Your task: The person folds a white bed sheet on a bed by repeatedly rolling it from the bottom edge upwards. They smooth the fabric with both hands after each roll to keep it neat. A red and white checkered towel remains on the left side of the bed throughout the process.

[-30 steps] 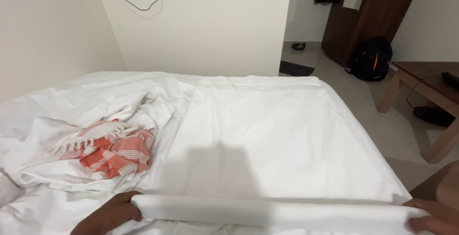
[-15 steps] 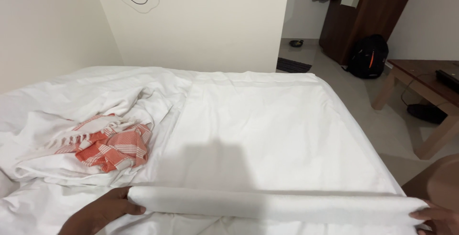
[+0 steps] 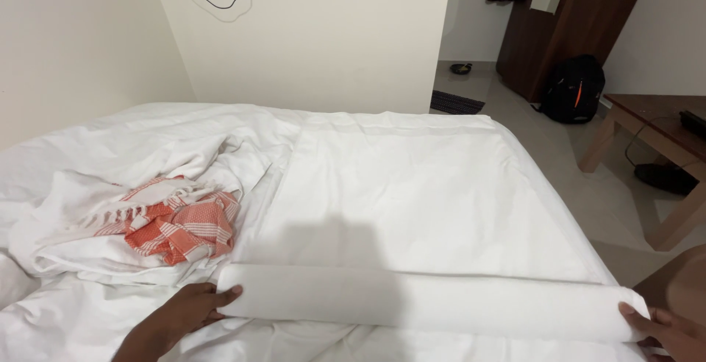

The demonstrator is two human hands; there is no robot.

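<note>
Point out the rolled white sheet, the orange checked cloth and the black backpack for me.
rolled white sheet [image 3: 426, 304]: head view, middle of the roll.
orange checked cloth [image 3: 184, 226]: head view, centre of the bunched fabric.
black backpack [image 3: 573, 88]: head view, middle of its front.

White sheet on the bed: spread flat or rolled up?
Partly rolled: the white sheet has a roll at its near edge, held by left hand and right hand; the rest lies flat.

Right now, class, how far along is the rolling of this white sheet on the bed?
Done: the near edge is already a roll spanning the sheet's width. In hand: the left hand grips one end, the right hand the other. Left: most of the flat white sheet lies unrolled; the orange checked cloth sits untouched in rumpled bedding.
</note>
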